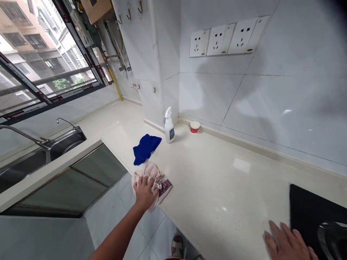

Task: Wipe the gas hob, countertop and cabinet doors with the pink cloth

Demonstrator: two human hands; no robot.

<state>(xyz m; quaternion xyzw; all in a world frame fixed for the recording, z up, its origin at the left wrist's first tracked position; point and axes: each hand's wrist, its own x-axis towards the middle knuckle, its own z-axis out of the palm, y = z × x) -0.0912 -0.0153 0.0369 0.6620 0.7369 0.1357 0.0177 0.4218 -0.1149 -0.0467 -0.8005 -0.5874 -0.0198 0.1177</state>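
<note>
A pale pink cloth (pixel 150 170) with a purple patch lies bunched at the counter's edge. Over it my left hand (pixel 146 191) presses down, fingers curled into the folds. Just beyond the pink cloth, a dark blue cloth (pixel 146 148) rests crumpled on the counter. At the lower right, my right hand (pixel 290 242) lies on the counter with its fingers apart and holds nothing. It is beside a black mat (pixel 311 206), close to the mat's left edge. A white spray bottle (pixel 169 126) stands upright behind the cloths, near the wall corner.
The cream countertop (pixel 206 173) bends left toward a steel double sink (pixel 48 153) with taps. A red and white paper cup (pixel 195 126) stands against the wall. On the mat sits a dark, shiny object (pixel 333 236), partly cut off. Sockets (pixel 225 38) line the tiled wall.
</note>
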